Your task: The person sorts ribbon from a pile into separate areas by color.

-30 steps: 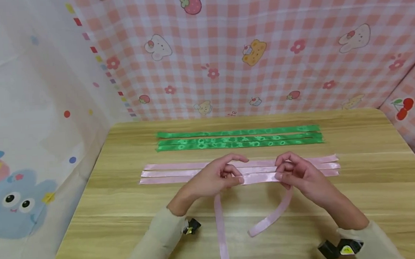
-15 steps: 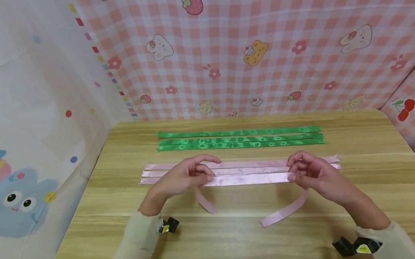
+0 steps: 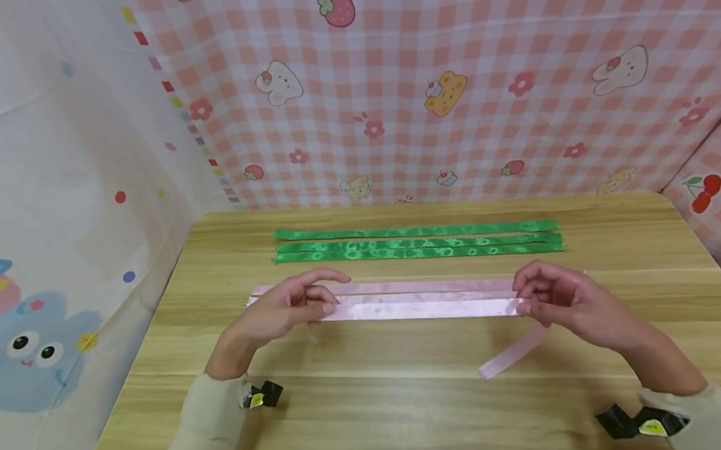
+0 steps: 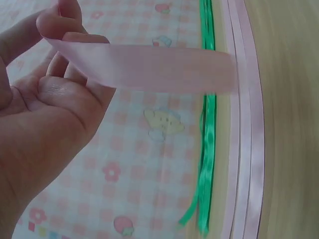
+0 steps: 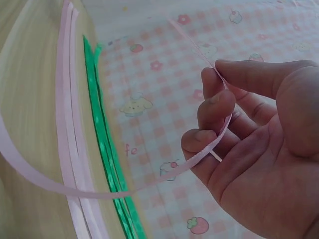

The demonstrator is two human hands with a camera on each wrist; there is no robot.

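Note:
A pink satin ribbon [image 3: 427, 309] is stretched level between both hands, above the table. My left hand [image 3: 279, 309] pinches it near its left end; in the left wrist view a short tail of the ribbon [image 4: 159, 67] hangs from the fingers. My right hand [image 3: 566, 302] pinches the other side between thumb and fingers, and a longer tail curves down and back toward the front. Behind the held ribbon, several pink ribbons [image 5: 65, 114] lie side by side, partly covered by the hands in the head view. Farther back are several parallel green ribbons [image 3: 417, 242].
The wooden table [image 3: 408, 401] ends at a pink checked cloth [image 3: 329, 117] hanging along its back. A white patterned cloth [image 3: 72, 167] hangs at the left. Black wrist cameras [image 3: 642, 422] sit near both sleeves.
Both hands have moved apart, the left hand farther leftward and the right hand rightward. The taut stretch between them has lengthened, and the tails, the left one most, have shortened.

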